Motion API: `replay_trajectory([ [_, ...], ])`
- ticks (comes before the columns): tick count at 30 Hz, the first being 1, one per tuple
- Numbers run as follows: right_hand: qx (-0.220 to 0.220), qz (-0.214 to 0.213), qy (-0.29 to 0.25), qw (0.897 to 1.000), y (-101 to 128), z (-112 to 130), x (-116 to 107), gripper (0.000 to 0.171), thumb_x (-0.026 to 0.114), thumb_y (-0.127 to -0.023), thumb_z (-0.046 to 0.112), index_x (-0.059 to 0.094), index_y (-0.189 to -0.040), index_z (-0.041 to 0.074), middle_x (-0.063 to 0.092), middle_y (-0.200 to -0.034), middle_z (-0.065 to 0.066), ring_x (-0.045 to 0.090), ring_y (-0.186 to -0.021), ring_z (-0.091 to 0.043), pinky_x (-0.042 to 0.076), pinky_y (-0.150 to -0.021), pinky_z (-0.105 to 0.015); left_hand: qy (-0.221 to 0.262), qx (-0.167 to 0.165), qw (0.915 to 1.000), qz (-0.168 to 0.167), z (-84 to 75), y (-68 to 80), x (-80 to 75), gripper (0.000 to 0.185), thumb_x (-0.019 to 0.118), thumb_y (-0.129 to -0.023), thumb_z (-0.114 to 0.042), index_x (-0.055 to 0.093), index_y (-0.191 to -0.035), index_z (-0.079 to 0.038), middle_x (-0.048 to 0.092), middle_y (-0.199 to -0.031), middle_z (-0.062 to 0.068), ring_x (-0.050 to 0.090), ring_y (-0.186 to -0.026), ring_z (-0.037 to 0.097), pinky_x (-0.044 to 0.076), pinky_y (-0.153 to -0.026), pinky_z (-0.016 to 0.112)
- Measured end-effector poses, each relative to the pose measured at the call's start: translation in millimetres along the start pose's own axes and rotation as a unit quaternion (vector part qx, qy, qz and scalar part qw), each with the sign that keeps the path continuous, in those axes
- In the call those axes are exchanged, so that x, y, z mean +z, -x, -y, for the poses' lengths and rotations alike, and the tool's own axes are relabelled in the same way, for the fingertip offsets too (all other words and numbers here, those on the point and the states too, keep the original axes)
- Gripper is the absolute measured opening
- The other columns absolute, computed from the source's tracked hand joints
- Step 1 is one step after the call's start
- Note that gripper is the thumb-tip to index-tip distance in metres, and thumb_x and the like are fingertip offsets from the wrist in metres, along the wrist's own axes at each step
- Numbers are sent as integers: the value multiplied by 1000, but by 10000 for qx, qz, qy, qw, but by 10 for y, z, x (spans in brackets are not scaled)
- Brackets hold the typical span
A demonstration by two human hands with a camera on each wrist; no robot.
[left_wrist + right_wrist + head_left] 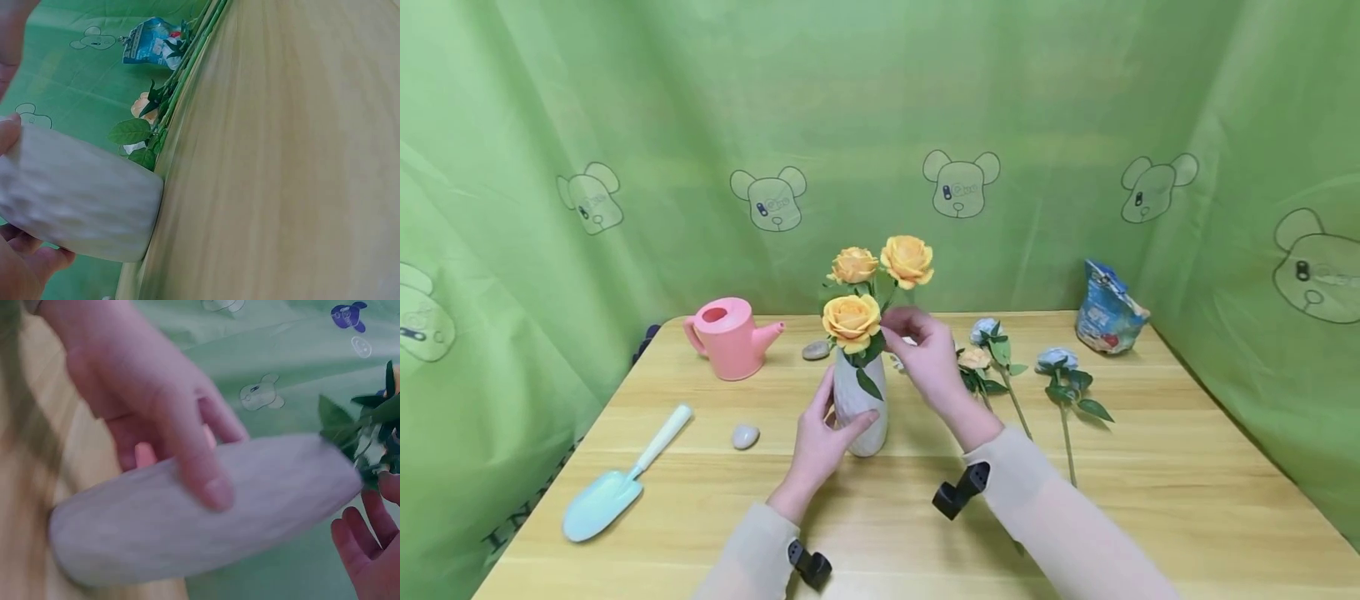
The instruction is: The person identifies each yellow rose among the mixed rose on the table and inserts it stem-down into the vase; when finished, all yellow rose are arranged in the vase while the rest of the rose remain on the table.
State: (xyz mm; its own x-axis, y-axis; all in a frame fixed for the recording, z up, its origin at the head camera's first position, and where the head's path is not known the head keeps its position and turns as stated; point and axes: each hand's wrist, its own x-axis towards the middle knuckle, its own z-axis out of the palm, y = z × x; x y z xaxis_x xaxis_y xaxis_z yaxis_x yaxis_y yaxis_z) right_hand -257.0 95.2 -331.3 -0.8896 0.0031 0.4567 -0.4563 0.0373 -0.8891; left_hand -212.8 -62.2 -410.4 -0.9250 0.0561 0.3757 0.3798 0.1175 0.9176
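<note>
A white textured vase (863,417) stands upright on the table, holding three yellow-orange roses (852,322) with green leaves. My left hand (822,442) grips the vase around its lower body, thumb across the front. In the right wrist view, that thumb lies over the side of the vase (262,506). Up at the mouth, my right hand (928,358) pinches with thumb and forefinger beside the front rose, among its stem and leaves. The fingertips of the right hand (381,550) overlap the leaves (340,422) in the right wrist view; the pinched spot is partly hidden.
Loose blue roses (1057,360) and a peach rose (974,358) lie to the right. Behind them stands a blue bag (1108,312). At left are a pink watering can (733,342), a light-blue trowel (602,504) and two stones, one pale (745,436), one grey (816,350).
</note>
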Motion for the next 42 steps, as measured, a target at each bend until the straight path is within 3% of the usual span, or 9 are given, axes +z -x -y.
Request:
replay_trajectory([
  [4,285,348,365,9983,91,-12,-76,16,63,-84,-3,63,-100,-7,63,-98,-21,60,-86,-27,55,-75,-40,-26,13,10000,-39,6,-3,-12,80,77,-77,-13,34,-144,-16,47,-137,8,45,-123,21,41,-98,41],
  [8,729,489,176,9960,167,-134,-187,20,63,-86,-1,62,-105,-7,62,-102,-26,61,-88,-38,55,-74,-44,-62,-66,9999,-58,-2,-7,-27,81,77,-77,-16,33,-145,-15,44,-139,8,43,-124,21,40,-100,40],
  [12,974,373,13,9946,230,-384,-356,23,65,-85,2,61,-107,-6,63,-99,-25,64,-81,-30,57,-67,-36,-8,-103,9999,-30,1,-11,-32,83,77,-77,-16,31,-145,-13,42,-141,10,42,-125,22,38,-101,39],
  [21,1534,31,42,9881,427,-600,-814,28,64,-86,2,56,-111,-10,62,-92,-17,65,-75,-23,57,-66,-39,28,-113,9999,0,10,-22,-24,83,77,-77,-16,31,-146,-13,42,-141,9,42,-126,22,37,-102,39],
  [28,1844,-97,582,9811,543,-737,-1211,34,62,-89,10,53,-117,-7,58,-102,-24,64,-80,-29,56,-70,-44,38,-130,9999,17,4,-19,-21,84,77,-77,-16,30,-146,-12,42,-141,10,41,-126,22,37,-102,39],
  [31,2054,-201,834,9749,565,-810,-1379,38,63,-88,12,52,-119,-7,59,-101,-20,65,-80,-28,56,-70,-43,56,-171,9998,25,2,-13,-23,84,77,-77,-16,30,-146,-12,41,-141,10,41,-126,22,37,-102,39],
  [36,2530,-84,885,9634,611,-854,-1554,43,64,-86,8,48,-122,-9,60,-96,-13,65,-75,-23,56,-69,-39,71,-220,9997,43,8,-8,-20,84,77,-77,-16,30,-146,-12,41,-141,10,41,-126,22,37,-102,40],
  [42,2817,242,1211,9515,646,-852,-1602,40,61,-87,3,47,-122,-11,58,-97,-18,63,-75,-25,57,-66,-38,49,-202,9998,59,13,-4,-14,84,77,-77,-15,30,-146,-12,42,-141,10,41,-126,22,37,-102,40],
])
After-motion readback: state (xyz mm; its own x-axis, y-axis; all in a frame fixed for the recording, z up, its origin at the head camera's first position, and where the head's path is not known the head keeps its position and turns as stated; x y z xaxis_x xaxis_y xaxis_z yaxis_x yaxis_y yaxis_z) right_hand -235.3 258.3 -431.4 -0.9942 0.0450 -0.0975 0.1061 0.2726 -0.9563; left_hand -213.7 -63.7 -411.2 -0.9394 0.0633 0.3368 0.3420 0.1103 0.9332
